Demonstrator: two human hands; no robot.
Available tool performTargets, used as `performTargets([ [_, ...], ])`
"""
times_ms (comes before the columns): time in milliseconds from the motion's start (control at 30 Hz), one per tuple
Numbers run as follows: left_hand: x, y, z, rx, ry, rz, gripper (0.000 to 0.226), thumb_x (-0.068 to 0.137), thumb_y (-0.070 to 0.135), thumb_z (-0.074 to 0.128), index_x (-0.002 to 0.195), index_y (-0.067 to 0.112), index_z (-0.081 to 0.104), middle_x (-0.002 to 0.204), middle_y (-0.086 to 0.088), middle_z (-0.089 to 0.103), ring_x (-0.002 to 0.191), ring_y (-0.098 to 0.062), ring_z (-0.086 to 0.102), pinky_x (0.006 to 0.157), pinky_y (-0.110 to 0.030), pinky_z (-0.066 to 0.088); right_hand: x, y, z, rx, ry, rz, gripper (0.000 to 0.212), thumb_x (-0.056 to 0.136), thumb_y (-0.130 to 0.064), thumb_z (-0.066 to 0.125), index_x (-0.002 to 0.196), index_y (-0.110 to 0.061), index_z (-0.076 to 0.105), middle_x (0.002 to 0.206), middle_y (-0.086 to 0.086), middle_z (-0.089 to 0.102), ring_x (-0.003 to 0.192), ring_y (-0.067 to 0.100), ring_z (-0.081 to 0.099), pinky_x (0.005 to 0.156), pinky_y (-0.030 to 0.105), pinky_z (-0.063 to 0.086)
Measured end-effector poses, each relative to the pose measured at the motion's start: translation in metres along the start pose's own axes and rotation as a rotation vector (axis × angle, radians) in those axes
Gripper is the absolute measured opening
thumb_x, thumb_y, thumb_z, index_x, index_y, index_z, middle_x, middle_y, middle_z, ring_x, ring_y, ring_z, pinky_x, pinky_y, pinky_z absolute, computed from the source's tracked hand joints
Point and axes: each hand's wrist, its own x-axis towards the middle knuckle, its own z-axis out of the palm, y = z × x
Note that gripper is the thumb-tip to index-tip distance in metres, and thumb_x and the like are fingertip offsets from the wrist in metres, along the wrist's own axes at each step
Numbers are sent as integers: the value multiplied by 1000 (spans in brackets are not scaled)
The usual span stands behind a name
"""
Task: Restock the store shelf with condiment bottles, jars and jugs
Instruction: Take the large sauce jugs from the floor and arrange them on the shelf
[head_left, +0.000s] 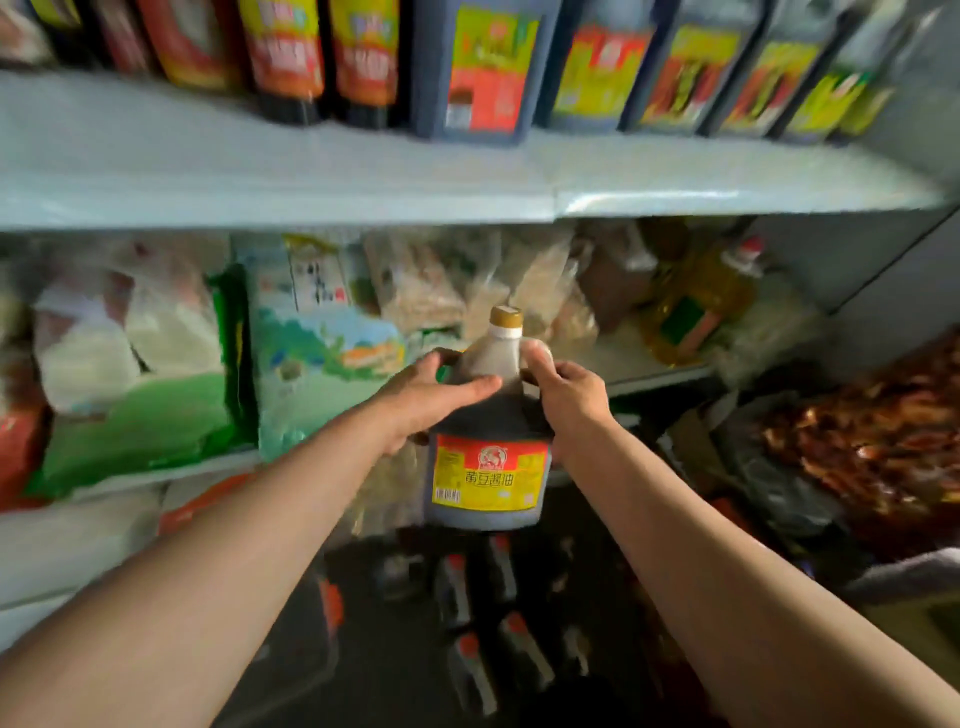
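Observation:
A dark soy sauce jug (488, 457) with a gold cap and a red and yellow label hangs upright in mid air in front of the shelves. My left hand (431, 400) wraps the jug's left shoulder, thumb across the front. My right hand (566, 395) grips the handle on the jug's right side. The upper white shelf (363, 176) carries a row of similar dark jugs (483, 73) and bottles (285, 57), with bare shelf in front of them.
The middle shelf holds large bags (156, 374) of grain or rice, clear packets and a yellow oil bottle (701, 306). Several dark bottles (467, 613) lie low down under the jug. Dried red goods (883, 441) fill a bin at the right.

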Motion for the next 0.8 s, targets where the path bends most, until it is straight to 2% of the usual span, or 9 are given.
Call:
performTargets([
  [133, 3, 85, -6, 48, 73, 135, 80, 64, 76, 71, 131, 39, 48, 124, 5, 59, 104, -21, 61, 84, -44, 57, 10, -82, -38, 46, -14, -132, 78, 44, -89, 69, 80, -20, 75, 79, 5, 76, 85, 31, 73, 82, 54, 61],
  [200, 8, 122, -2, 65, 123, 173, 86, 60, 80, 69, 131, 38, 47, 126, 4, 58, 104, -22, 62, 82, -46, 58, 20, -116, -56, 70, -39, -179, 64, 61, -80, 74, 78, -19, 74, 80, 5, 75, 86, 30, 72, 85, 54, 60],
  [300, 17, 169, 7, 92, 179, 216, 88, 53, 78, 72, 129, 42, 45, 126, 3, 60, 105, -22, 63, 83, -47, 58, 47, -160, -81, 101, -74, -224, 49, 73, -66, 78, 79, -17, 72, 87, 9, 76, 90, 33, 72, 88, 53, 59],
  [433, 29, 232, 18, 116, 305, 264, 103, 40, 77, 75, 132, 43, 45, 127, 8, 59, 108, -20, 62, 89, -46, 56, 83, -212, -113, 102, -178, -311, 47, 78, -64, 75, 83, -17, 72, 88, 5, 74, 93, 34, 71, 91, 48, 58],
  [500, 38, 260, 23, 102, 348, 302, 96, 49, 69, 81, 133, 38, 47, 127, 10, 59, 108, -17, 62, 90, -43, 56, 100, -237, -127, 109, -223, -347, 48, 82, -61, 74, 89, -13, 75, 85, 6, 71, 81, 27, 66, 80, 33, 55],
  [533, 43, 275, 25, 96, 368, 316, 91, 54, 65, 83, 133, 36, 48, 125, 11, 59, 106, -15, 62, 89, -43, 57, 109, -249, -132, 122, -238, -367, 46, 83, -59, 73, 87, -14, 74, 82, 6, 69, 78, 24, 62, 77, 33, 51],
  [633, 61, 314, 26, 83, 423, 333, 91, 53, 64, 84, 132, 36, 48, 123, 10, 64, 103, -14, 65, 86, -43, 58, 136, -284, -142, 177, -238, -415, 39, 83, -57, 75, 73, -20, 65, 74, 0, 66, 77, 21, 59, 80, 35, 51],
  [700, 75, 336, 25, 75, 461, 332, 82, 66, 54, 84, 135, 36, 44, 119, 11, 63, 99, -15, 65, 80, -41, 59, 151, -303, -144, 193, -247, -448, 39, 85, -53, 74, 71, -20, 61, 68, -1, 62, 67, 17, 55, 70, 29, 48],
  [800, 107, 360, 23, 53, 496, 363, 85, 73, 46, 83, 143, 28, 38, 127, 9, 59, 104, -16, 62, 72, -32, 54, 183, -325, -140, 241, -270, -481, 39, 85, -52, 75, 69, -18, 63, 73, 5, 67, 71, 20, 57, 71, 32, 49],
])
